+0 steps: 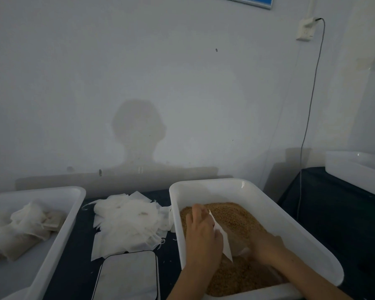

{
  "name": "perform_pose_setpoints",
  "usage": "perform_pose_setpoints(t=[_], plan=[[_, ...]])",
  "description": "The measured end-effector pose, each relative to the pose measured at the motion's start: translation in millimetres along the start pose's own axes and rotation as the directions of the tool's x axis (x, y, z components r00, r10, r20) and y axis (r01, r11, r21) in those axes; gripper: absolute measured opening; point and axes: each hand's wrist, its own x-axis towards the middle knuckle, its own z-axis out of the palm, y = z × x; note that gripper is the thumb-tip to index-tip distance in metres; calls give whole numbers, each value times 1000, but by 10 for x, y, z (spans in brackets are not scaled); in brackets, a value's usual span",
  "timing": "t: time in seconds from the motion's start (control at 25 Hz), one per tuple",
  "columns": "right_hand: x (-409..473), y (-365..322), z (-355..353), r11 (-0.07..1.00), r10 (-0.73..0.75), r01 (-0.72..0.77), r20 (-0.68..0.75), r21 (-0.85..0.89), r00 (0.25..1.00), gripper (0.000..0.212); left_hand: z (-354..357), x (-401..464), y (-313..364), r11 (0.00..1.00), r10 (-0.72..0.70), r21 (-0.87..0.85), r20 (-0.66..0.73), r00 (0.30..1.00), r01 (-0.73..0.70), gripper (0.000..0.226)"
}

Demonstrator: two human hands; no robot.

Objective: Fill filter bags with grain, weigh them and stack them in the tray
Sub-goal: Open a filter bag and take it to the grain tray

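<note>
Both hands worked inside the grain tub, a white tub holding golden-brown grain. The left hand pinched the edge of a thin white filter bag, held open over the grain, while the right hand curled around the bag's far side. Left of the tub lay a loose pile of empty bags, then a scale and a tray with filled bags.

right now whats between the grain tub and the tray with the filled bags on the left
In the head view, the loose pile of empty filter bags and the scale lie on the dark table between the grain tub and the left tray.
</note>
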Motion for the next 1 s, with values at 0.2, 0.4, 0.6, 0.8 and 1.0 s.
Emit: perform_pose_setpoints(t=[0.2,0.4,0.6,0.8,1.0], plan=[[11,-22,77,994,-64,62,-27,-89,998,28,-41,-2,1,999,19,36,4,1000,-19,16],[-62,130,-256,999,6,-8,-49,-40,999,21,-4,-38,-42,997,22,77,-44,999,-19,13],[-347,337,-811,971,90,-80,35,-224,995,25,49,-37,-31,998,30,58,-22,999,-28,15],[-480,351,-869,949,191,-134,185,-284,964,44,51,-26,-39,998,38,52,10,999,-38,21],[-227,303,-495,957,55,-31,75,-288,996,28,56,-30,-55,997,33,67,53,998,-36,21]])
